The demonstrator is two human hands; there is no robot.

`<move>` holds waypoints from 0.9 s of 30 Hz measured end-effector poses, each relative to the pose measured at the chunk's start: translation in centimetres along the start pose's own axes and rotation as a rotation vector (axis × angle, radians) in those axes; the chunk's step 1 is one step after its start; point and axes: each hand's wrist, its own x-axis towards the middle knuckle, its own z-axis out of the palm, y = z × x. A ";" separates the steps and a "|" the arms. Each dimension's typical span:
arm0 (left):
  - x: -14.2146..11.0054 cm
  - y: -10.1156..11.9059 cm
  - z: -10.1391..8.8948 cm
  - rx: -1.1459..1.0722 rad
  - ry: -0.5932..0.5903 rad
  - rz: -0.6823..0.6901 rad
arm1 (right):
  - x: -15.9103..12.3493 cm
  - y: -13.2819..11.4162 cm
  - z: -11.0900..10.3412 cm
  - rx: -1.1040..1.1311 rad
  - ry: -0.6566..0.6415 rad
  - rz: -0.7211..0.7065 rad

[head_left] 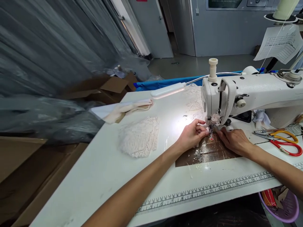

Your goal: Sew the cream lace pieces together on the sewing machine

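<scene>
- Decent room between the lace (139,137) and the table's (106,186) near edge
- Left hand (192,134) is pinched on a small cloth (211,137), right under the sewing machine (262,90)
- Right hand (235,141) just beside it, can't tell its grip

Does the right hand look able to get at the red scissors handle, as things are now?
Probably yes: the red scissors handle lies beside the right forearm, and nothing seems to cover it. The right hand would first need to leave the presser foot.
</scene>
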 end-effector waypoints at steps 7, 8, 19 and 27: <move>0.4 -0.5 -0.5 -0.053 -0.079 0.002 | 0.8 -1.4 0.0 -0.098 0.024 -0.021; 0.5 -0.6 -0.5 -0.046 -0.086 0.013 | 0.8 -1.5 0.0 -0.101 0.033 -0.035; 0.5 -0.8 -0.5 -0.086 -0.105 0.005 | 1.5 -1.8 1.2 -0.131 0.118 -0.101; 0.6 -1.0 -0.4 -0.103 -0.098 0.017 | 1.5 -1.5 1.9 -0.144 0.094 -0.070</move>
